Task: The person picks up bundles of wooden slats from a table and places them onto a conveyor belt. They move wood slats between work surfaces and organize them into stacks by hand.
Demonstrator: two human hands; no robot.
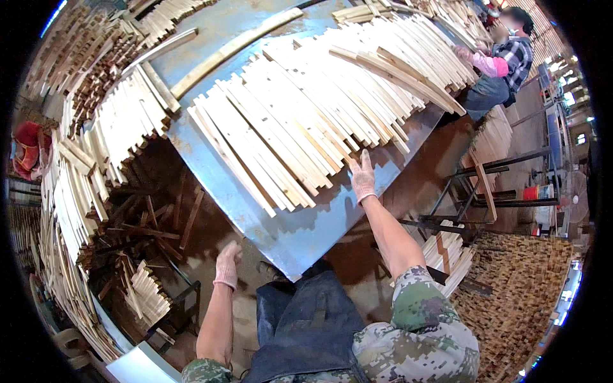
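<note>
- While the person stands at the near corner of the blue metal table, a dark apron hangs in front of them, with camo sleeves showing at the bottom.
- Left hand, in a pale glove, hangs off the table's near-left edge over the floor. Fingers look loosely curled, not gripping anything as far as I can see.
- Right hand, also gloved, is up at the table's near-right edge with fingers stretched fairly flat and open, resting on the near ends of the pale wooden slats. Pressing more than grabbing; can't tell if any single slat is pinched.
- Those slats are fanned out in a big heap across the middle of the table, running from near the right hand up toward the far-right corner.
- Left of the table, lower down, there's a rack of more slat stacks, plus dark scrap sticks on the floor beneath.
- Right of the table: a dark metal frame stand and a small bundle of slats below it.
- One long curved board lies on the bare far-left part of the table.
- Way at the far-right corner, another person in a plaid shirt is working at the pile with their own hands.
</note>
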